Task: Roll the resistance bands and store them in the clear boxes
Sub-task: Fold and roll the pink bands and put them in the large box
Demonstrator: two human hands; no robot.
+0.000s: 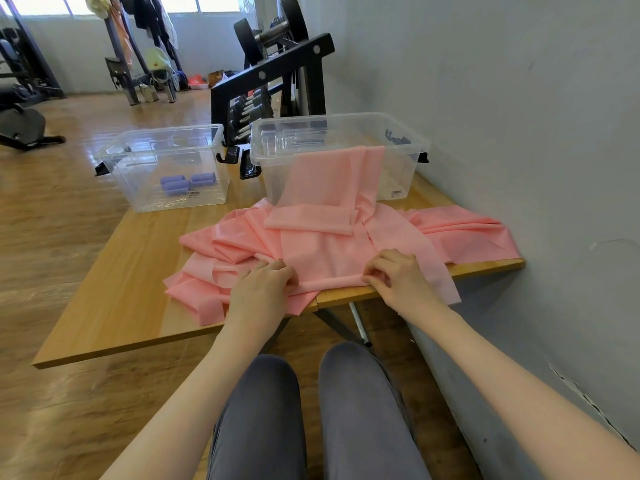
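A pile of pink resistance bands (329,244) lies spread over the wooden table (131,299). One band runs from the near table edge up over the rim of the right clear box (408,133). Its near end is turned into a thin roll (332,283) at the table's front edge. My left hand (263,289) pinches the roll's left end and my right hand (394,275) pinches its right end, fingers curled on it. The left clear box (145,188) holds three rolled purple bands (187,183).
A black dumbbell rack (270,84) stands behind the boxes. A grey wall (519,133) runs along the table's right side. My knees in grey trousers are below the table's front edge. Gym gear and a clothes rack stand far left on the wooden floor.
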